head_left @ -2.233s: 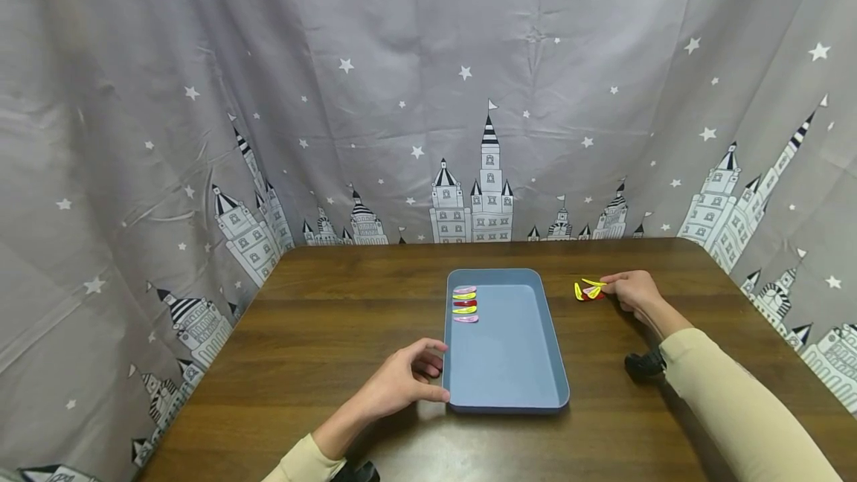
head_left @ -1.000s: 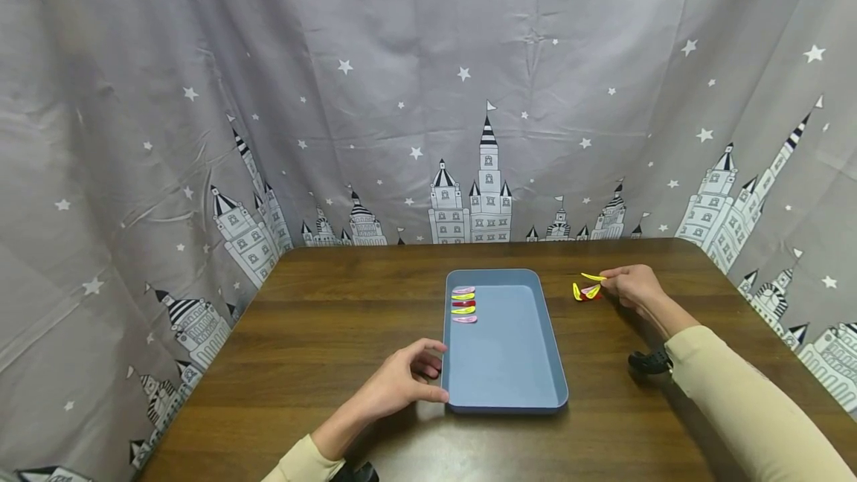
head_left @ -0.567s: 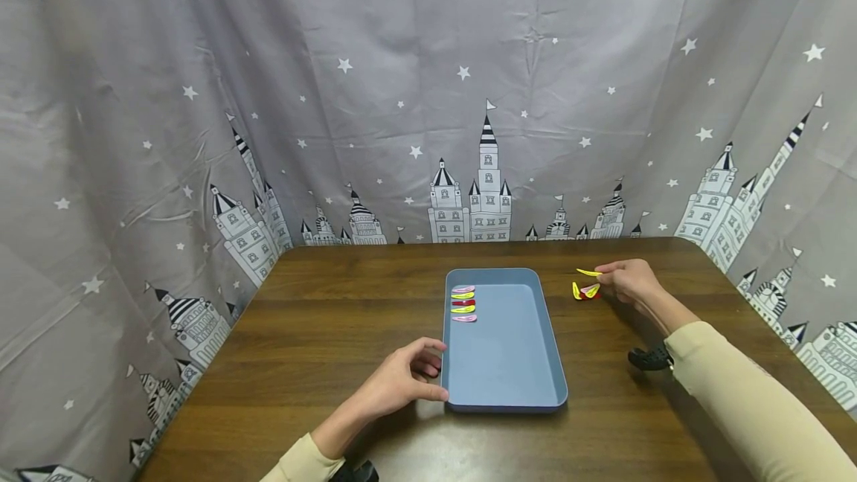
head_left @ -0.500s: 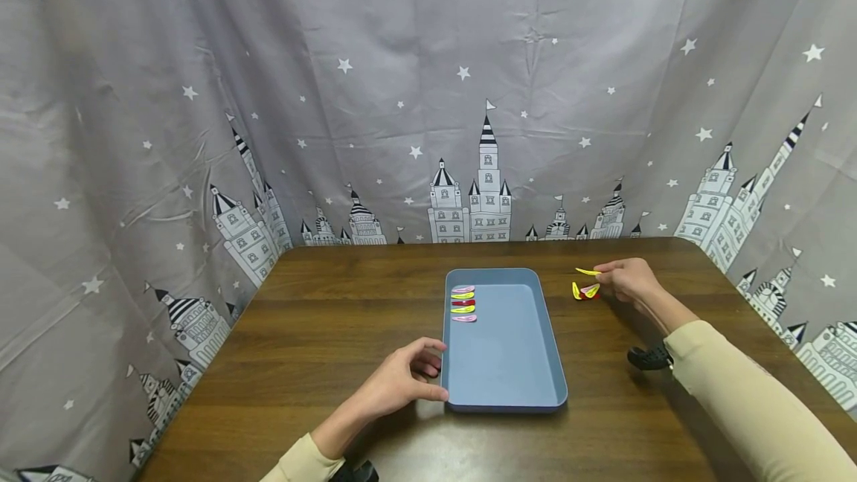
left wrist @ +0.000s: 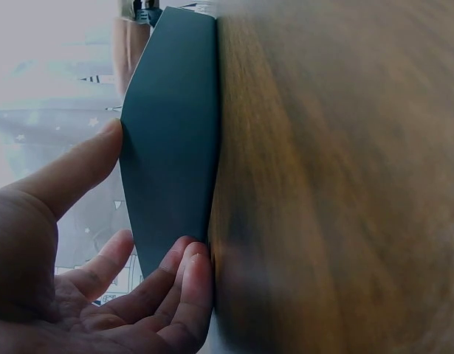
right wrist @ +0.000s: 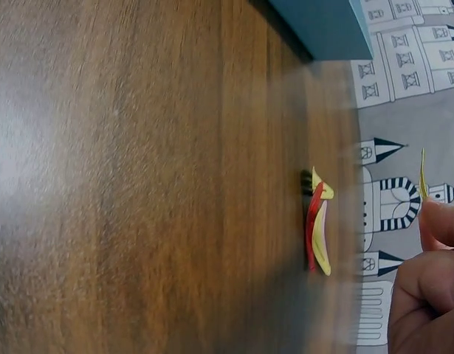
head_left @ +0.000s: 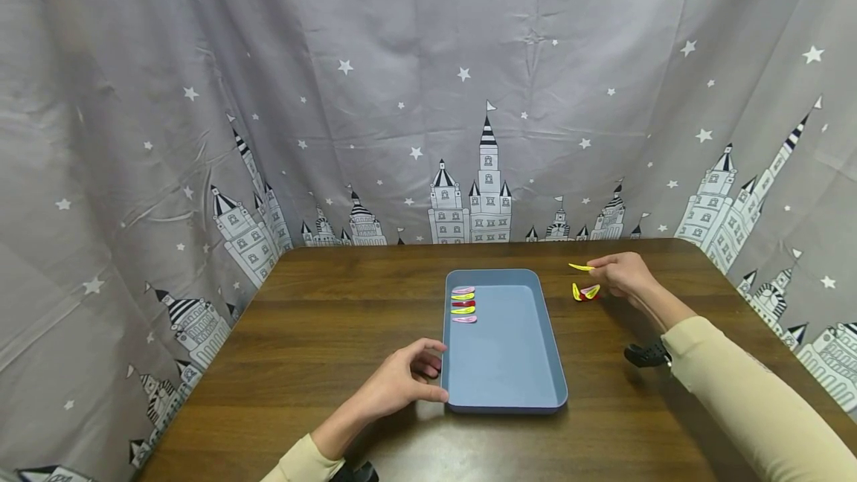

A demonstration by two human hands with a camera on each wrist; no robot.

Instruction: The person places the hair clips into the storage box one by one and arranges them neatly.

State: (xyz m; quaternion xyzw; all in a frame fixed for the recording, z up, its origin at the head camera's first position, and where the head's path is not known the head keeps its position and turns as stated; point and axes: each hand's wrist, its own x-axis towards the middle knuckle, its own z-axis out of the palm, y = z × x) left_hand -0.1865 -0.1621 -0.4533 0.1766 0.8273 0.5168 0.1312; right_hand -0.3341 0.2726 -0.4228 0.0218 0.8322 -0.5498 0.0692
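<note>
My right hand (head_left: 624, 274) pinches a yellow snap hair clip (head_left: 580, 267) by one end, raised over the table. In the right wrist view the same yellow clip (right wrist: 423, 174) sticks out from the thumb and fingertip. Just below lies a small pile of hair clips (head_left: 585, 293), yellow, red and pink. My left hand (head_left: 402, 381) rests at the left side of a blue-grey tray (head_left: 504, 404); its thumb touches the rim and its loosely bent fingers lie against the outer wall (left wrist: 171, 133). Inside the tray, several pink, yellow and red clips (head_left: 463, 310) form a column along the left.
The wooden table (head_left: 348, 303) carries the tray at its middle, with the clip pile to the right of it. A grey curtain (head_left: 375, 110) printed with castles and stars hangs behind the table and round its sides.
My right hand has lifted the yellow clip off the pile and moved it up and slightly left. The left hand and the clips in the tray stay in place.
</note>
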